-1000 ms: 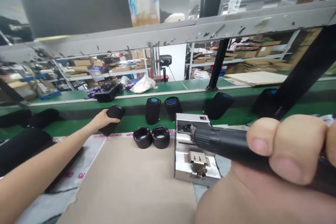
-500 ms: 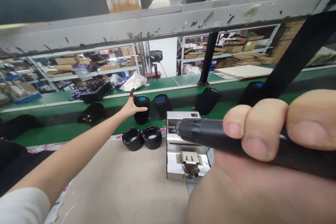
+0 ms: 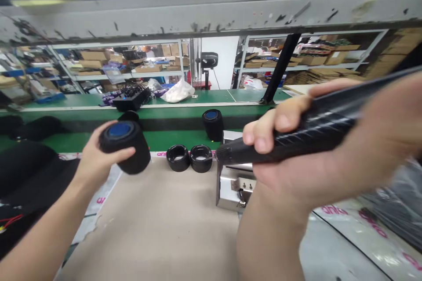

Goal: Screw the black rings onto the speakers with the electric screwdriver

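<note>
Your left fingers (image 3: pixel 122 155) grip a black cylinder (image 3: pixel 136 156), right fingers (image 3: pixel 263 134) a screwdriver (image 3: pixel 318 125) cropped at right, metal box (image 3: pixel 227 189) partly hidden.

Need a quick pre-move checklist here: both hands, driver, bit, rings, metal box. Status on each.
1. Left hand grips blue-topped black cylinder: ok, thumb across its side.
2. Right hand grips power screwdriver: ok, fingers wrapped around it.
3. Screw on bit: cannot tell, too small.
4. Bit apart from black rings: cannot tell, it overlaps one in view.
5. Black rings side by side on brown sheet: ok.
6. Metal box fully visible: not ok, partly hidden.
</note>
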Tool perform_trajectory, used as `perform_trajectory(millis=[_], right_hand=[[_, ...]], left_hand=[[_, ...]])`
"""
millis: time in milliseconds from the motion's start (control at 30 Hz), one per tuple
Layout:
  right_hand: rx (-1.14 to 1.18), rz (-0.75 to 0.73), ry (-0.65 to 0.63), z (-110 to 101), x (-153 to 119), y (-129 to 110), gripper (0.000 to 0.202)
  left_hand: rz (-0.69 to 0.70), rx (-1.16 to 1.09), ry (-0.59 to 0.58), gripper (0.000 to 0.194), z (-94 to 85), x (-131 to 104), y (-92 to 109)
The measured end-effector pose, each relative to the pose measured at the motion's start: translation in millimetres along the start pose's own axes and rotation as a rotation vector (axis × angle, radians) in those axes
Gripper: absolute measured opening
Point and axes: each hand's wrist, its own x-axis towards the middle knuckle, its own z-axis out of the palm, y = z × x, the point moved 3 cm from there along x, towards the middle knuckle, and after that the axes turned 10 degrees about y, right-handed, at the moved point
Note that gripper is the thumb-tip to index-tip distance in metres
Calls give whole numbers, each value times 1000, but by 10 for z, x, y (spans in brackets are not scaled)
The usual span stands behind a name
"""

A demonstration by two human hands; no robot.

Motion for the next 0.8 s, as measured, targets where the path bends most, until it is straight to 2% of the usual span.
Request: perform_trajectory(millis=[67, 167, 233, 333, 433, 533, 600, 733, 800], right_hand=[[67, 48, 62, 152, -88, 138, 25], [-111, 225, -113, 318, -208, 333, 28], [-325, 397, -306, 372, -306, 490, 36], [-709, 624, -652, 405, -496, 754, 41], [-962, 732, -961, 438, -676, 996, 41], [-1113, 762, -1173, 479, -792, 1205, 49], [-1205, 769, -1280, 502, -837, 1331, 52], [-1372, 821, -1422, 543, -925, 1574, 55], [-1424, 847, -1461, 565, -982, 1692, 53]], left_hand=[[-110, -26, -86, 94, -176, -387, -157], [-173, -67, -238, 97, -253, -882, -361], [-129, -77, -293, 100, -253, -1076, -464], [-66, -101, -278, 99, -246, -1187, -570], [-39, -156, -237, 96, -233, -1232, -585], [-5, -205, -90, 90, -283, -1282, -575], [54, -211, 103, 89, -380, -1294, -625], [205, -180, 515, 109, -605, -1251, -861], [213, -182, 630, 118, -660, -1219, -962]])
